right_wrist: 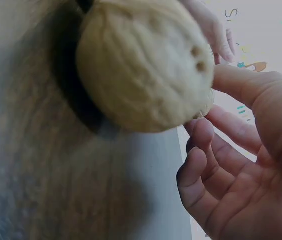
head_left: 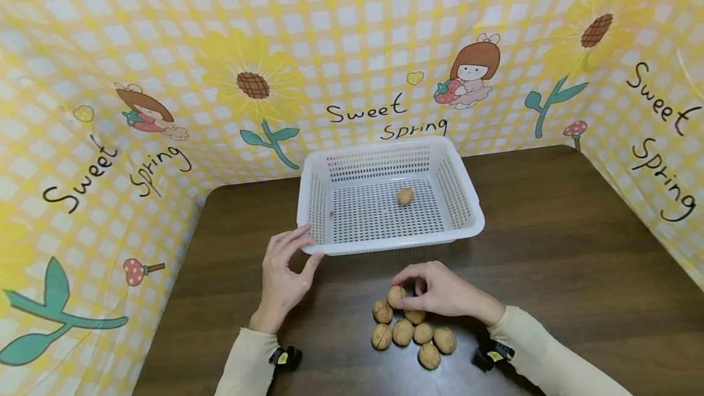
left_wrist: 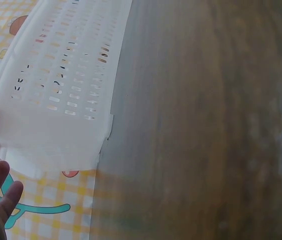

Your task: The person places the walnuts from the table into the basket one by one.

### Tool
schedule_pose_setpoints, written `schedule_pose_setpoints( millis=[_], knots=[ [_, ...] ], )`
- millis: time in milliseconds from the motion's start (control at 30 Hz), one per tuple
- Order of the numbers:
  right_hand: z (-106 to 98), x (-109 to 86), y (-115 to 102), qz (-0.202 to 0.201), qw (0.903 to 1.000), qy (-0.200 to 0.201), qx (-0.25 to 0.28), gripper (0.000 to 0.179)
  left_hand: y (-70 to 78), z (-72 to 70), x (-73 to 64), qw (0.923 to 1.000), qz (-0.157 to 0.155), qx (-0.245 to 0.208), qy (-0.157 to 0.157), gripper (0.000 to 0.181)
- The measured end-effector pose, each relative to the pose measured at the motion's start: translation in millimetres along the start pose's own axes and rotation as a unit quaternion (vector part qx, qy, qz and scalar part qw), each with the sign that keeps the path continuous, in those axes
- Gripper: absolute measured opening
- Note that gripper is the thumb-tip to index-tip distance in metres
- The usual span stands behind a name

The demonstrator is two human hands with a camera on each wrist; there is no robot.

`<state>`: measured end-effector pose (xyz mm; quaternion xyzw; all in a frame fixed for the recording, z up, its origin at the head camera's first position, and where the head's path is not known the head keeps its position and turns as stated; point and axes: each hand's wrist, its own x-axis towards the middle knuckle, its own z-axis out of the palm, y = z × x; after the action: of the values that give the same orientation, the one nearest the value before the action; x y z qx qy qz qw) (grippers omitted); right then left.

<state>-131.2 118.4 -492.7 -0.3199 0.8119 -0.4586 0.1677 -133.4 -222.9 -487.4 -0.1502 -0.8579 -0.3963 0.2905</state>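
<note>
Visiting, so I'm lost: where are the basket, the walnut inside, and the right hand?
Basket (head_left: 371, 208), head view: bare floor.
Walnut inside (head_left: 404, 197), head view: its middle.
Right hand (head_left: 444, 290), head view: near thumb's base.

Blk "Sweet Spring" txt (head_left: 365, 110), 3x, on yel/wht chk'd cloth (head_left: 379, 23).

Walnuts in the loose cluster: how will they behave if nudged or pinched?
The walnuts look nearly round, so a nudge on the flat table would likely set them rolling, perhaps unevenly. Their shells look hard, so they should stay stiff when pinched; the grooved surface probably helps grip.
</note>
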Motion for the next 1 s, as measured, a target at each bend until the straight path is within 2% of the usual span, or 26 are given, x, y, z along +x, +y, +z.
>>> schedule_pose_setpoints(
  millis=[267,433,1000],
  knots=[
    [-3,-2.1,-10,-0.012,0.9999,0.004,0.006,0.032,-3.4,0.3,-1.3,0.9999,0.010,-0.002,0.006,0.019],
    [-8,-1.9,-18,-0.030,0.9995,0.012,0.006,0.031,-2.6,0.3,-1.5,1.0000,0.002,-0.004,0.003,0.019],
    [-29,1.8,-45,-0.033,0.9986,0.038,-0.019,0.029,-1.0,1.2,-0.9,1.0000,0.004,-0.004,0.004,0.016]
  ],
)
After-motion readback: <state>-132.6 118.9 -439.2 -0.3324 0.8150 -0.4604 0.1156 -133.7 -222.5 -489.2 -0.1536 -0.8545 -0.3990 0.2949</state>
